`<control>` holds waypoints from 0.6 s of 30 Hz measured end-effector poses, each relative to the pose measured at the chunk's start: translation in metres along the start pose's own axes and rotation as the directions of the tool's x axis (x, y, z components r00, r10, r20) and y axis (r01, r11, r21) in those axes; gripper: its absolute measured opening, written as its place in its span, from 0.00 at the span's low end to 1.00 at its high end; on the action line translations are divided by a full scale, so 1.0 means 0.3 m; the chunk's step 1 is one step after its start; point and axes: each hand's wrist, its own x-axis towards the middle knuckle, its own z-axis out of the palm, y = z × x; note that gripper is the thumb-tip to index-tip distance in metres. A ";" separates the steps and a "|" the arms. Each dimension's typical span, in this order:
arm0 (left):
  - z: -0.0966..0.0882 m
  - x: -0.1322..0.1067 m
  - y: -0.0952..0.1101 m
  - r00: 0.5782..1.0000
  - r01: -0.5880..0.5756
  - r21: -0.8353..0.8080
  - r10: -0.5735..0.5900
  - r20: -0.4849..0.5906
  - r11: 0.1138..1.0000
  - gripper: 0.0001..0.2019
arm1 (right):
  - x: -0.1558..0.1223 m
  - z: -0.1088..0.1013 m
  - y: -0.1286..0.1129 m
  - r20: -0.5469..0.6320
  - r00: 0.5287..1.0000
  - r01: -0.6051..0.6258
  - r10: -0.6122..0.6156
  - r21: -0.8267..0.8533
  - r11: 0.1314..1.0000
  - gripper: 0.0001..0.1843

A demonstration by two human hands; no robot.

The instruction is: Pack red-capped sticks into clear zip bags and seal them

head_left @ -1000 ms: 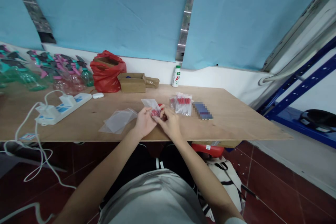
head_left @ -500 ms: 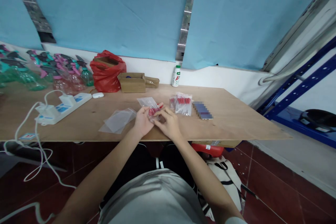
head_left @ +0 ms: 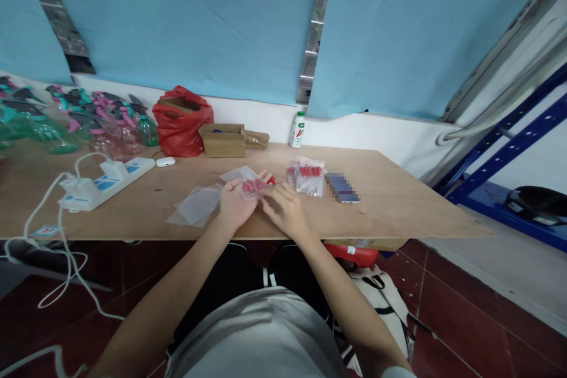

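Looks like a bagging job caught mid-step. The person's left hand (head_left: pixel 234 205) is palm up near the middle of the worktop's (head_left: pixel 398 212) front edge, fingers curled under a small clear bag (head_left: pixel 246 183) that already has some red pieces (head_left: pixel 253 185) in it, so that hand is closed on the bag. The right hand (head_left: pixel 283 210) sits just beside it, fingers loosely bent and touching or nearly touching the bag's mouth. Can't tell if it's pinching anything, too small to see. One red bit pokes out at the bag's right end, right by the fingertips.

So the step in hand reads as filling the bag or pressing it shut, pretty far along for this one bag. The next move probably calls for a fine two-finger pinch along the opening while the left hand keeps the bag flat, since the film is floppy and the pieces could slide back out.

Other stuff around: a stack of empty clear bags (head_left: pixel 197 204) just left of the hands, filled bags with red contents (head_left: pixel 306 176) a bit to the right, and a phone (head_left: pixel 342 187) beside those. Along the back edge sit a cardboard box (head_left: pixel 222 139), a red plastic bag (head_left: pixel 181 121) and a small white bottle (head_left: pixel 298 129). A power strip (head_left: pixel 105 181) lies toward the left end, with spray bottles (head_left: pixel 75 118) in the back left corner.
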 end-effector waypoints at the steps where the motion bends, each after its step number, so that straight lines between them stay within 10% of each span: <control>1: 0.004 -0.006 0.004 1.000 -0.007 0.000 0.007 0.005 1.000 0.35 | 0.004 -0.012 0.006 -0.009 1.000 -0.019 0.018 -0.025 1.000 0.19; 12: 0.039 -0.030 0.019 0.975 0.162 0.237 -0.193 0.113 0.958 0.27 | 0.035 -0.112 0.017 -0.143 0.975 -0.136 0.169 0.211 0.968 0.08; 18: 0.033 -0.061 0.098 0.825 0.324 0.745 -0.560 0.080 0.583 0.36 | 0.058 -0.164 0.000 -0.265 0.855 -0.282 0.445 0.482 0.830 0.12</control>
